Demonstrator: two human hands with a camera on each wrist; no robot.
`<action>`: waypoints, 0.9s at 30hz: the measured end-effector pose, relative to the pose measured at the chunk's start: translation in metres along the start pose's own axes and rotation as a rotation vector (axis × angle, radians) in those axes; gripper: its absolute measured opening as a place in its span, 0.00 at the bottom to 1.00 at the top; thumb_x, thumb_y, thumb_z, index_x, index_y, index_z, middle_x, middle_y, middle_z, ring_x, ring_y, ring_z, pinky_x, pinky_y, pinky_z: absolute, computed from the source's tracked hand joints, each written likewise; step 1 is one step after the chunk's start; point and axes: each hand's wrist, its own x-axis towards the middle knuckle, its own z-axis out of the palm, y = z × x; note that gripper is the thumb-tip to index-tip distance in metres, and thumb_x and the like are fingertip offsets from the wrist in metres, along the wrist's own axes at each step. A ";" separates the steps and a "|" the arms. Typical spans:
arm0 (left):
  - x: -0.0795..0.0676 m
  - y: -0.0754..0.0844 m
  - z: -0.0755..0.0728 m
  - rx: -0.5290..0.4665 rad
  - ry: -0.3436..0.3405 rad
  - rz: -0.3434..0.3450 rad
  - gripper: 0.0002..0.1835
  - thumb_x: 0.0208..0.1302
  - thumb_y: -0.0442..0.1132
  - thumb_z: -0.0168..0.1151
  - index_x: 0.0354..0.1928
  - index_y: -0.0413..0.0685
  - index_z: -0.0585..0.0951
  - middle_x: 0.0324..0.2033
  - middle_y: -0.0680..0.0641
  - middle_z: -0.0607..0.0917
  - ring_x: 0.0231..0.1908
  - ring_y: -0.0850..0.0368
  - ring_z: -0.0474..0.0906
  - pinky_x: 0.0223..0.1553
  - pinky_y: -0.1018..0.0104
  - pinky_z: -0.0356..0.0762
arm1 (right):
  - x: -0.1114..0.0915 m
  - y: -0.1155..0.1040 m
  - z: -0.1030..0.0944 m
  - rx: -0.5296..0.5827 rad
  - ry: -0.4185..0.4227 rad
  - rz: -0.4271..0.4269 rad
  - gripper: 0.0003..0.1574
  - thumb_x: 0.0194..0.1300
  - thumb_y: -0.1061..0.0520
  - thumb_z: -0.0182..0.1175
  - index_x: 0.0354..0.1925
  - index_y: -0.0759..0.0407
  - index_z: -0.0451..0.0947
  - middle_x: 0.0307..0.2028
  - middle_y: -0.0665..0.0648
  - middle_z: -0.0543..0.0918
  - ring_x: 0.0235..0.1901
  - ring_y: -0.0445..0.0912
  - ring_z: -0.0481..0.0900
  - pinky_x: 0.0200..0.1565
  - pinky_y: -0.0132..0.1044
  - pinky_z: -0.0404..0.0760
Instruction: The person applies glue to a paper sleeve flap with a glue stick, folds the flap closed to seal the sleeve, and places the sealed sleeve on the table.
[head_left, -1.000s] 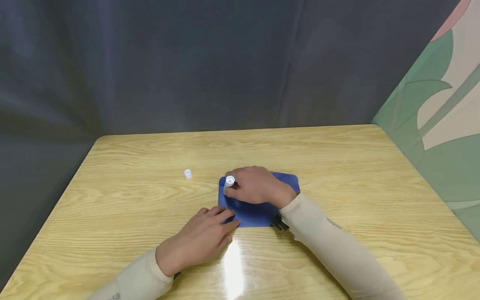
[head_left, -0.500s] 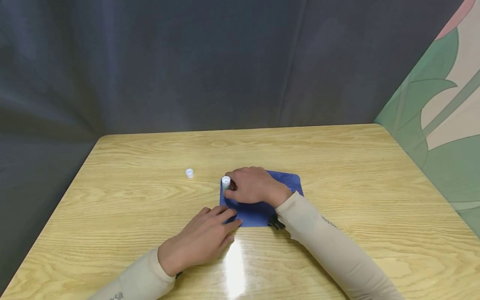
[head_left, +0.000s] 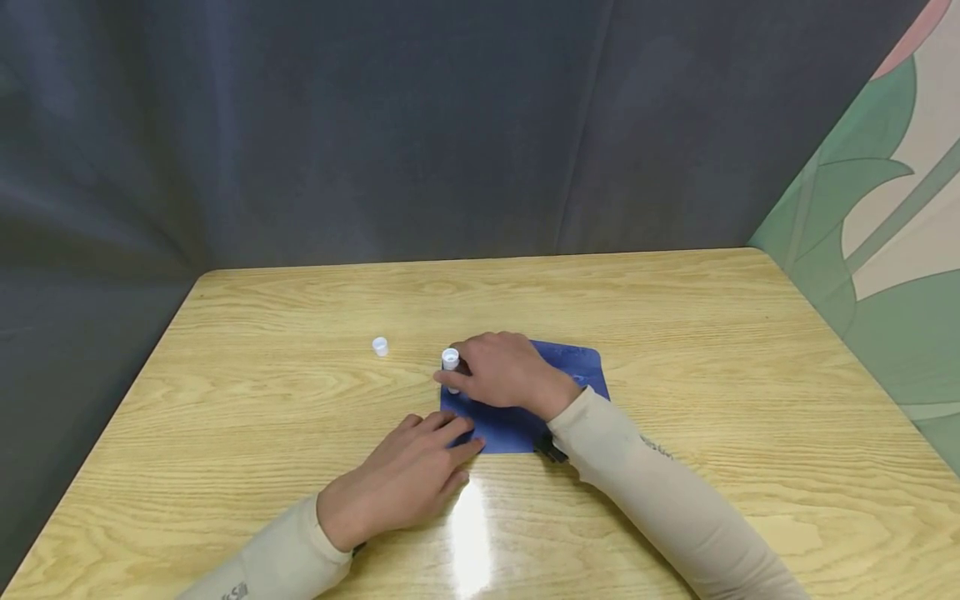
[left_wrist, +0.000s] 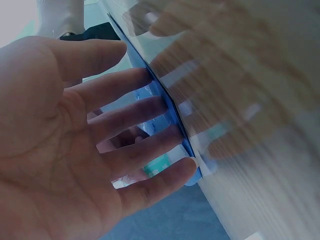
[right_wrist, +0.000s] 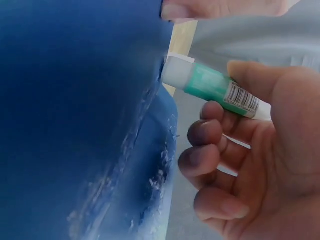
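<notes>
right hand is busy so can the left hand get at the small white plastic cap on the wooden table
Probably yes: the white plastic cap lies beyond the left hand with only wooden table between, though that hand would likely have to leave the flat blue sheet.

Glossy wood table [head_left: 262, 375], smooth plastic glue stick [right_wrist: 212, 87], matt cloth backdrop [head_left: 390, 133]

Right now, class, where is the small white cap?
In the head view, the white cap lies on the table, left of the glue stick and blue sheet.
</notes>
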 end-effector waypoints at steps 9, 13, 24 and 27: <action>0.000 -0.001 0.001 0.011 0.015 0.008 0.20 0.73 0.49 0.56 0.63 0.54 0.80 0.61 0.51 0.79 0.62 0.50 0.74 0.54 0.51 0.76 | 0.001 -0.003 0.006 -0.015 0.005 -0.023 0.21 0.72 0.33 0.52 0.29 0.42 0.75 0.23 0.43 0.77 0.22 0.39 0.74 0.25 0.35 0.72; 0.000 -0.001 0.001 0.020 0.014 0.006 0.20 0.73 0.49 0.57 0.63 0.55 0.80 0.60 0.52 0.79 0.62 0.50 0.74 0.53 0.51 0.77 | 0.001 -0.003 0.007 -0.034 0.003 -0.023 0.20 0.72 0.34 0.53 0.28 0.43 0.74 0.23 0.44 0.77 0.22 0.40 0.74 0.24 0.35 0.72; 0.000 0.002 0.000 0.015 -0.024 -0.028 0.22 0.73 0.49 0.55 0.65 0.55 0.78 0.63 0.50 0.78 0.63 0.49 0.73 0.53 0.50 0.75 | -0.015 0.018 -0.001 0.038 -0.006 -0.036 0.19 0.70 0.39 0.57 0.27 0.46 0.74 0.21 0.47 0.75 0.21 0.42 0.73 0.27 0.36 0.71; -0.001 0.002 0.000 0.013 -0.029 -0.035 0.22 0.73 0.49 0.56 0.66 0.55 0.78 0.64 0.50 0.78 0.64 0.49 0.72 0.55 0.49 0.75 | -0.022 0.024 -0.002 0.044 -0.011 -0.026 0.20 0.71 0.39 0.57 0.26 0.47 0.73 0.21 0.47 0.74 0.21 0.41 0.72 0.27 0.35 0.70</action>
